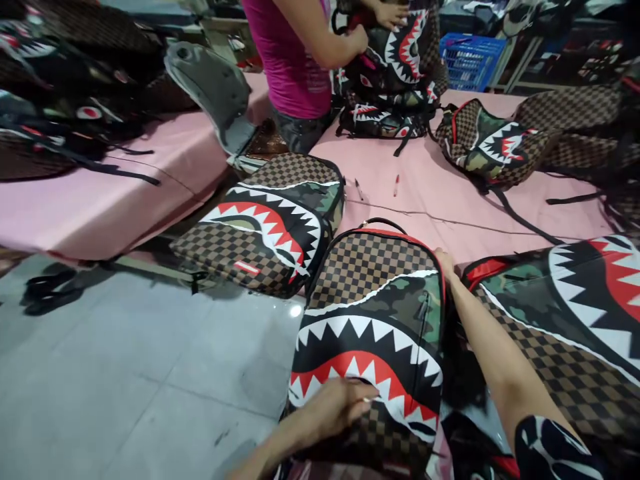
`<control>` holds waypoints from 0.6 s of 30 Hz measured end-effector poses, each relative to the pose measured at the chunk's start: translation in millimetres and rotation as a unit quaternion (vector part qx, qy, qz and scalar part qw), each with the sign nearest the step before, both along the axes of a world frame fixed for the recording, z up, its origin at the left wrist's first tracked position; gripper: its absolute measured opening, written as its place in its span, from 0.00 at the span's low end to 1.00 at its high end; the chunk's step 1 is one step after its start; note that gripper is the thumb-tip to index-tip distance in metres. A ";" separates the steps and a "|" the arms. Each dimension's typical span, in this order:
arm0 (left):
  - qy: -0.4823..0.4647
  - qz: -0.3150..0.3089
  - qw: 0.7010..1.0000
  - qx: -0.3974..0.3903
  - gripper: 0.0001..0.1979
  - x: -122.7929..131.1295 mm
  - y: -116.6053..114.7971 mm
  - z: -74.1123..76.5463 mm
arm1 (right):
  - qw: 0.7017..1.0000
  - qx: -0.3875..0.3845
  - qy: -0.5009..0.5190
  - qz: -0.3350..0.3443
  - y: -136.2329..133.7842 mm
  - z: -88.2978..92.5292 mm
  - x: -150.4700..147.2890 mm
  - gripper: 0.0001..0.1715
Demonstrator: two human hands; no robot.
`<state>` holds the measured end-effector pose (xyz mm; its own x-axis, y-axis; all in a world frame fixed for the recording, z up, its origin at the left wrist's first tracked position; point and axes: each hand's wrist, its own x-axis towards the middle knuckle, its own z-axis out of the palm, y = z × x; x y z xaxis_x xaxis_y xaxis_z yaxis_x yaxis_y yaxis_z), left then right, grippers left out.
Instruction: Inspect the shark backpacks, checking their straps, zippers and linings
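Observation:
A backpack point(380, 267) with brown-black checks, a camouflage patch and a shark-mouth print stands upright before me, leaning slightly back. My left hand point(337, 405) is over its lower front, at the red and white teeth. Its fingers are bent and pressed together, with a small pale spot at the tips that I cannot identify. At the upper right edge of the same backpack, my right hand point(445, 261) holds the side; most of its fingers are hidden behind the bag. The top handle loop point(383, 222) sticks up.
A similar backpack point(270, 227) lies at the left and another point(565, 320) at the right. Two pens point(397, 185) lie on the pink-covered table point(370, 160). A person in a magenta top point(290, 60) handles more bags behind. A grey chair point(215, 93) and blue basket point(470, 60) stand further back.

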<state>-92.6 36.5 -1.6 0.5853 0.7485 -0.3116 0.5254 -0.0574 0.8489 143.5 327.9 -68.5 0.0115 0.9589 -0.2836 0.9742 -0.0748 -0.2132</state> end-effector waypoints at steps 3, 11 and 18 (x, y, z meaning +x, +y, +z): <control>-0.040 0.122 0.991 -0.033 0.13 -25.0 34.4 2.0 | 0.999 0.007 0.009 -0.033 -5.7 -10.2 7.2 0.18; -0.144 0.614 0.772 0.077 0.20 -86.0 89.5 -21.7 | 0.996 0.027 0.076 -0.034 -27.2 -18.1 25.8 0.11; -0.237 0.619 0.749 -0.016 0.20 -101.0 80.0 -40.8 | 0.984 0.089 0.149 -0.029 -26.9 -20.2 31.1 0.08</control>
